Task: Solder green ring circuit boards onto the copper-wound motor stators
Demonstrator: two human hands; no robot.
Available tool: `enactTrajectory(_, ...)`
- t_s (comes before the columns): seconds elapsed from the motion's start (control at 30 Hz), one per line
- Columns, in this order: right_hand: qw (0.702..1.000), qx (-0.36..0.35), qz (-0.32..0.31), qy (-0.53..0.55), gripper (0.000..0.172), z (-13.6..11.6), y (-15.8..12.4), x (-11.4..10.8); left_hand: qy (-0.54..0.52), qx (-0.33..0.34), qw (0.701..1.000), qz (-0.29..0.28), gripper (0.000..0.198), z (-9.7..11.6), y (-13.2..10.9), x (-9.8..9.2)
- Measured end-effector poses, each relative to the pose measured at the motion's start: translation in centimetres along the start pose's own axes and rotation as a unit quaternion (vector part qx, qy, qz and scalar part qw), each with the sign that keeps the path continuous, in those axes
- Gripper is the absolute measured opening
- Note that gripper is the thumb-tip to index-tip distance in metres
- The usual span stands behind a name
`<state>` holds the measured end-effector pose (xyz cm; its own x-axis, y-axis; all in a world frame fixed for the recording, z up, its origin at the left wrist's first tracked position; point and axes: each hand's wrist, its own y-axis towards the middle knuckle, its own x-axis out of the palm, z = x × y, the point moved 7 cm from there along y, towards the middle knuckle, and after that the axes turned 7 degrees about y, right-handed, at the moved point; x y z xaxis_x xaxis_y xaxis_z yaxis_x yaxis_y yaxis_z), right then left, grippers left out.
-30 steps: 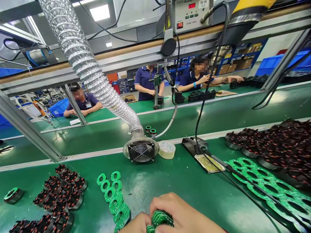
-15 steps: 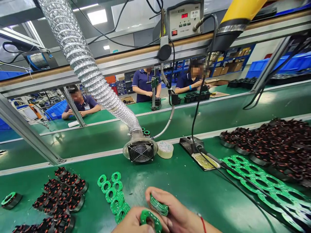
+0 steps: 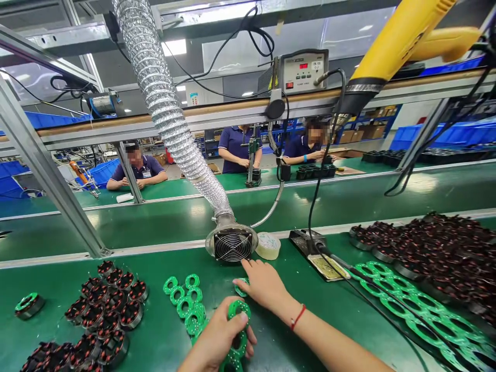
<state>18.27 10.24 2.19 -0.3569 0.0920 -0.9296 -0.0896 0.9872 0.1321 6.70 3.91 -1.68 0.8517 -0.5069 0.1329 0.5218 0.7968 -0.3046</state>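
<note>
At the near edge, the left hand (image 3: 217,341) has its grip pinched on a strip of green ring boards (image 3: 234,308). The thumb presses on the top ring and the fingers curl behind. The strip is bright green, flat and thin, made of joined circles with open centres and small pale dots round the rims. It is held just above the counter (image 3: 310,310).

Just beyond, the right hand (image 3: 266,283) lies palm down on the counter with its grip spread and the fingers stretched forward. A single green ring (image 3: 240,287) peeks out from under its left edge.

To the left, loose green rings (image 3: 186,302) lie in a short overlapping row, with a cluster of dark wound coils (image 3: 104,305) past them. To the right, large green panels (image 3: 406,305) rest beside a heap of coils (image 3: 426,248).

Farther back stand a small fan (image 3: 232,247) on a silver duct hose (image 3: 170,103), a tape roll (image 3: 268,246) and a soldering stand (image 3: 318,253). Across the belts, co-workers in dark blue shirts (image 3: 234,147) sit at the far line.
</note>
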Motion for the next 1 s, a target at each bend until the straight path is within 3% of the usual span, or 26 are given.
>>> enactTrajectory(0.07,0.999,-0.019,0.021,0.024,0.032,-0.7,-0.8,-1.3,-0.015,0.007,1.000,0.017,0.084,-0.1,0.1,-0.3)
enactTrajectory(0.13,0.990,-0.062,-0.017,0.122,0.029,-1.9,-1.8,-1.5,-0.020,0.009,1.000,0.013,0.084,-0.3,0.2,-0.3)
enactTrajectory(0.23,0.936,-0.114,-0.134,0.304,0.038,-3.9,-3.3,-0.4,-0.015,0.000,1.000,-0.025,0.085,-0.7,0.4,0.3)
enactTrajectory(0.3,0.898,-0.117,-0.167,0.390,0.038,-4.6,-3.8,0.1,-0.016,0.000,0.999,-0.031,0.085,-0.7,0.4,0.4)
enactTrajectory(0.37,0.878,-0.118,-0.174,0.430,0.029,-4.8,-4.0,0.3,-0.013,0.009,1.000,-0.025,0.082,-0.4,0.3,0.3)
enactTrajectory(0.47,0.883,-0.114,-0.163,0.425,0.018,-4.2,-3.8,0.3,-0.010,0.019,0.999,-0.034,0.079,0.0,0.0,0.3)
enactTrajectory(0.6,0.879,-0.054,-0.097,0.464,0.028,-1.6,-3.1,-0.7,-0.011,-0.015,0.999,-0.047,0.064,-0.6,-0.2,0.2)
enactTrajectory(0.7,0.856,-0.045,-0.128,0.499,0.036,-0.9,-3.4,-0.7,0.020,-0.044,0.998,-0.049,0.061,-1.4,-0.2,0.2)
enactTrajectory(0.83,0.785,0.009,-0.194,0.589,0.048,-1.5,-4.6,0.5,0.036,-0.009,0.995,-0.091,0.068,-1.0,-0.4,0.9)
enactTrajectory(0.93,0.709,0.080,-0.198,0.672,0.054,-1.9,-5.0,1.7,0.026,0.027,0.991,-0.131,0.072,-0.2,-0.7,1.3)
enactTrajectory(1.0,0.675,0.100,-0.187,0.707,0.054,-2.0,-5.2,2.5,0.021,0.041,0.989,-0.141,0.072,0.1,-0.9,1.3)
